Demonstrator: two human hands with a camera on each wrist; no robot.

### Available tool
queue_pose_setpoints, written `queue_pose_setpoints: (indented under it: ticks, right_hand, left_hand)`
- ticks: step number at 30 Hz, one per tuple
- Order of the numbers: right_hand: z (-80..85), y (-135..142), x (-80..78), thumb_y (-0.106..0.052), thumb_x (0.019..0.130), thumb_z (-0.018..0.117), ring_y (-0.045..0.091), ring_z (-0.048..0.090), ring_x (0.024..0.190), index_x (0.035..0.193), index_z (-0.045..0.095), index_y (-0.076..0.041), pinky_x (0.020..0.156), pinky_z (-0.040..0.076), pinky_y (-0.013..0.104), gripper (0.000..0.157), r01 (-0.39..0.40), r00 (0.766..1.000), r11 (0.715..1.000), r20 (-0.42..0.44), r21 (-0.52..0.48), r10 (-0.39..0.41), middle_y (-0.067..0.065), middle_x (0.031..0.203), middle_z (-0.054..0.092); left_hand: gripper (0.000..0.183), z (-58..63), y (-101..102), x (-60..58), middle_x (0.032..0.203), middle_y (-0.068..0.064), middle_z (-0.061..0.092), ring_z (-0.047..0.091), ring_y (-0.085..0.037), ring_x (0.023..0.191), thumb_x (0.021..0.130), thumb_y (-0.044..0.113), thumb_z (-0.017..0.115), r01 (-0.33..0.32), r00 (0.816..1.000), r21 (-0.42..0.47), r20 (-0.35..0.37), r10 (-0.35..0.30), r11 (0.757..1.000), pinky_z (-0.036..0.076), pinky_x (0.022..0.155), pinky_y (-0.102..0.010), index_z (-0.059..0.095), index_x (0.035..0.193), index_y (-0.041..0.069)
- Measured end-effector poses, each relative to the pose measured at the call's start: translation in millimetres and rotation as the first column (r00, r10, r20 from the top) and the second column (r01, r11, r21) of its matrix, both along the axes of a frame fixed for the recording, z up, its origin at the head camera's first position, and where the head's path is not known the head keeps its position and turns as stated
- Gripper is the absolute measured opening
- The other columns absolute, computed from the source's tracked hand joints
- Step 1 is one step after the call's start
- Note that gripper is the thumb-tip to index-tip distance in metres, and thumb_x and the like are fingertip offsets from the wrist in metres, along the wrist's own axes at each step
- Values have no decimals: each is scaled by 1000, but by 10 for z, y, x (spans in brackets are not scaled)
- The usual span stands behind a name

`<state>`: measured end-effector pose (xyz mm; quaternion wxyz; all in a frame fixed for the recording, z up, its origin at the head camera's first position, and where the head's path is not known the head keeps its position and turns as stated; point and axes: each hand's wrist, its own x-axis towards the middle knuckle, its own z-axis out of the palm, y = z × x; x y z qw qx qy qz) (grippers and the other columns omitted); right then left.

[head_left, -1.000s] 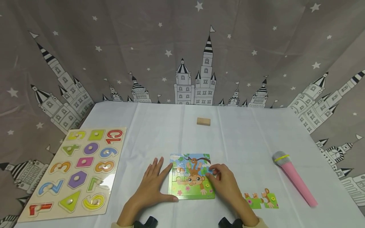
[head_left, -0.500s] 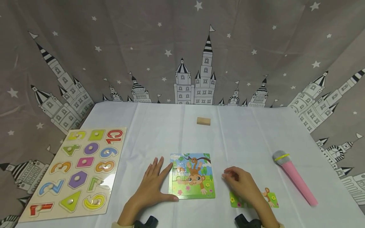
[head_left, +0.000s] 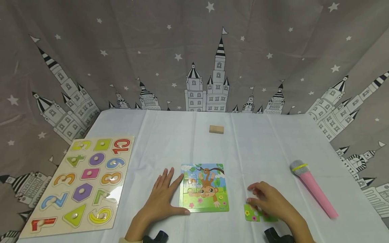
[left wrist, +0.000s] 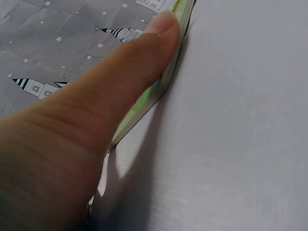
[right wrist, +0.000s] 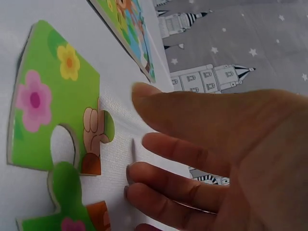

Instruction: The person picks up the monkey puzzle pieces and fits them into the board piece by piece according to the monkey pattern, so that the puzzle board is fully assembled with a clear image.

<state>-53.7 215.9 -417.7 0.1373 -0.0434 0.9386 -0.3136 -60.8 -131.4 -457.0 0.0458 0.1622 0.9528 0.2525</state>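
A square jigsaw puzzle [head_left: 209, 200] with a monkey picture lies on the white tabletop. My left hand [head_left: 162, 199] is spread flat at its left side, the thumb [left wrist: 154, 43] touching the bottom edge in the left wrist view. Right of the puzzle lie loose pieces; one green piece [head_left: 251, 213] shows a yellow and a pink flower. My right hand [head_left: 270, 200] hovers over them, fingers loosely bent and apart from the thumb, holding nothing. In the right wrist view, the flowered piece [right wrist: 53, 96] sits beside a second green piece [right wrist: 65, 187], partly cut off by the frame. My right hand hides other pieces in the head view.
A wooden board of knobbed numbers and shapes [head_left: 104, 211] lies at the left. A pink toy microphone [head_left: 316, 190] is on the right. One small wooden block [head_left: 216, 129] lies toward the back, before a grey castle-print curtain [head_left: 146, 40].
My right hand has left the puzzle's right edge and moved right, over the loose pieces, uncovering the flowered one. My left hand and the puzzle have stayed put.
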Motion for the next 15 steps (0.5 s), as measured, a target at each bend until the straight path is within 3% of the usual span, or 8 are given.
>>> queue_pose_setpoints:
  ticks: [3,7,10,15]
  right_hand:
    - [8,24,47,-37,72,73,7,48,83,103,61,-16,74,45,26,40,-81,995,996,-52,42,83,-6,89,53]
    - [2,51,110,-38,69,75,6,45,82,105,60,-17,66,42,23,45,-151,982,985,-102,82,159,-7,93,51]
    - [-1,51,150,-39,64,78,6,44,84,106,60,-19,66,38,21,49,-157,982,981,-92,113,168,-8,97,50]
    - [5,18,211,-37,57,81,8,44,90,103,60,-21,74,44,26,53,-149,983,976,-86,158,164,-9,102,49]
  left_hand:
    - [113,3,0,2,152,-16,12,4,-36,141,49,71,70,0,1000,4,-1,0,1000,8,113,-52,31,142,21]
    - [113,3,0,2,152,-16,11,3,-35,141,49,71,70,-2,1000,8,14,2,1000,6,113,-52,30,142,21]
    - [113,0,-2,1,153,-15,10,2,-35,141,49,72,70,-5,1000,5,25,5,1000,5,113,-51,30,142,21]
    - [113,-5,-4,0,153,-15,10,1,-34,141,49,72,70,-7,1000,4,28,7,1000,5,113,-51,29,143,22]
